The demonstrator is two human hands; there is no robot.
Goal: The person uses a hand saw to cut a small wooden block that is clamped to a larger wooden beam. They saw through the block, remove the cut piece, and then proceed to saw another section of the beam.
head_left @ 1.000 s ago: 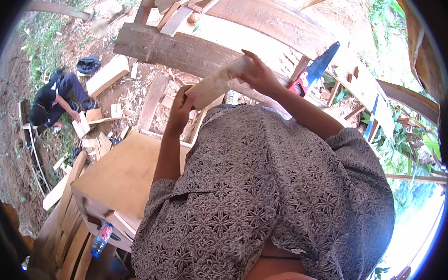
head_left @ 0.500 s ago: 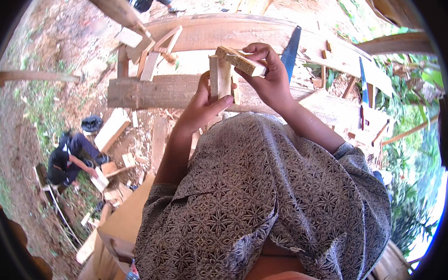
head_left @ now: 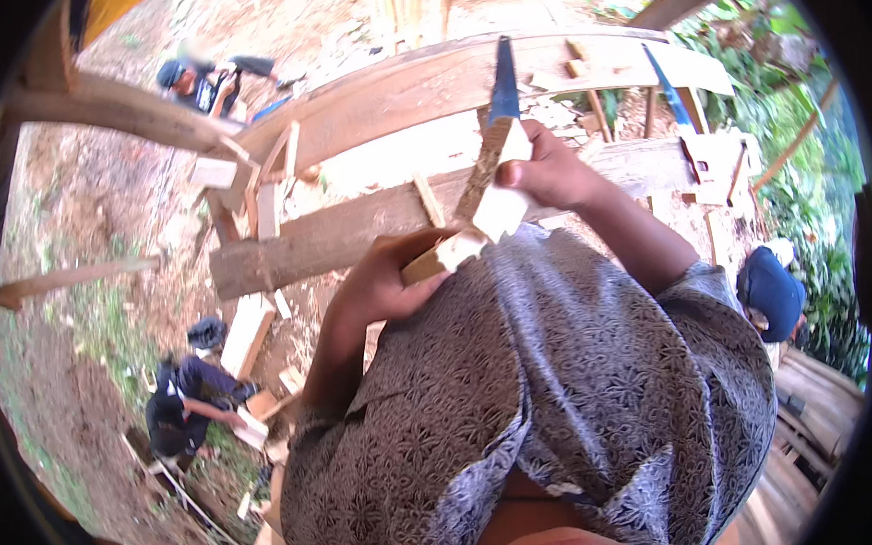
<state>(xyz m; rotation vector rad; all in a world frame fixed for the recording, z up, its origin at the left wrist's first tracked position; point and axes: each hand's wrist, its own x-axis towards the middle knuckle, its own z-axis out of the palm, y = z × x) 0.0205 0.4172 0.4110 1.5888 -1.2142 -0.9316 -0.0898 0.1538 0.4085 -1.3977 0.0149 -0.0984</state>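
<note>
My left hand (head_left: 379,279) is closed round a short, pale wood block (head_left: 462,248), its end pointing to the right. My right hand (head_left: 555,172) grips a second, larger wood block (head_left: 501,213), thumb on its pale face; its other side is rough and brown. The two blocks meet, or nearly meet, in front of my patterned shirt; whether their ends fit into each other cannot be made out. Just beyond the right-hand block lies a handsaw (head_left: 505,83) with a blue blade, partly hidden by that block.
Two long beams, a far one (head_left: 372,92) and a near one (head_left: 301,253), run across in front of me. Another blue saw (head_left: 668,87) rests at the right. People sit at the lower left (head_left: 177,406) and far left (head_left: 204,88); a blue cap (head_left: 773,294) shows at right.
Both blocks have been turned and brought lower, closer to my body. The right-hand block now stands upright and tilted against the left one. My view has swung round to the right.
</note>
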